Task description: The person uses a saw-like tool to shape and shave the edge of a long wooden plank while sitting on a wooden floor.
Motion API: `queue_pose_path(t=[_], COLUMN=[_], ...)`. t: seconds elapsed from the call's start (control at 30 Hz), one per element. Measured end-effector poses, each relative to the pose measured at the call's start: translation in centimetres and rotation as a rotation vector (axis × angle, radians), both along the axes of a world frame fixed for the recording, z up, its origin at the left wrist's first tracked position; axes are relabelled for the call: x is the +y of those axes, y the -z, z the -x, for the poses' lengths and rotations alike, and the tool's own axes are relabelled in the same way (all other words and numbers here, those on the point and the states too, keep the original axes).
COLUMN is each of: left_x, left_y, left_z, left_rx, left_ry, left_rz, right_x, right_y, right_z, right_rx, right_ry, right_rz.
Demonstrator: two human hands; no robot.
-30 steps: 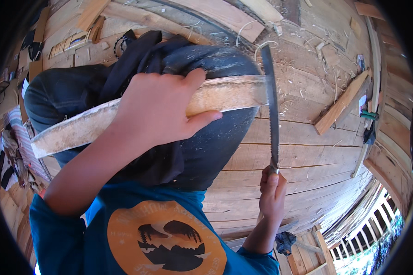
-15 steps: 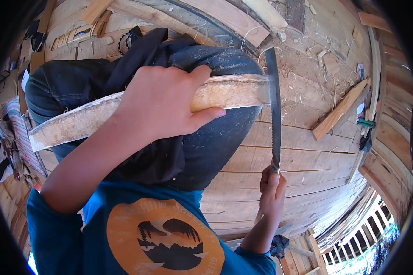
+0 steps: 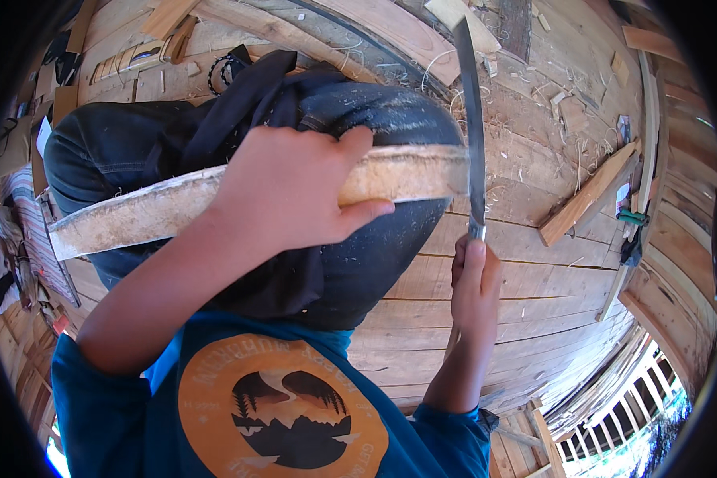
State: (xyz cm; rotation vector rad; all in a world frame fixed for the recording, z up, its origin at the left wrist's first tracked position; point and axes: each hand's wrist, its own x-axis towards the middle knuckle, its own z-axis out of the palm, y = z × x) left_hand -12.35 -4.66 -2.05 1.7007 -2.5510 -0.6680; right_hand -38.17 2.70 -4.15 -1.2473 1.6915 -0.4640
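A long, slightly curved strip of pale wood [image 3: 143, 204] with rough brownish patches lies across my thighs. My left hand [image 3: 287, 191] presses down around its middle, thumb on the near edge and fingers over the far edge. In my right hand [image 3: 475, 279] is a hand saw [image 3: 473, 111] with a narrow grey blade, held by its handle, which my fingers mostly hide. The blade crosses the strip's right end, just beyond my right knee, and points away from me. Whether it has cut into the wood cannot be made out.
Wood shavings and offcuts litter the plank floor [image 3: 422, 279]. Boards [image 3: 390, 32] lie at the far side, and a loose wooden block [image 3: 589, 191] sits to the right near a plank wall. Striped cloth [image 3: 36, 227] is at the left.
My right hand has pushed the saw away from me, so its tip reaches farther and the handle is nearer the wood. The strip's right end has dipped slightly toward me with my left hand.
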Motion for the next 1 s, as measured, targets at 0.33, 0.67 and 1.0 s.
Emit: queue_pose_path(t=[0.33, 0.67, 1.0], left_x=[0.4, -0.6, -0.1], left_y=[0.1, -0.5, 0.2], left_z=[-0.3, -0.8, -0.3], left_rx=[0.029, -0.004, 0.020], left_ry=[0.013, -0.011, 0.004], left_rz=[-0.057, -0.093, 0.024], right_x=[1.6, 3.9, 2.7], right_y=[-0.8, 0.6, -1.9], right_z=[-0.5, 0.3, 0.7], right_rx=[-0.033, -0.092, -0.047], right_ry=[0.086, 0.151, 0.059], right_rz=[-0.068, -0.056, -0.070])
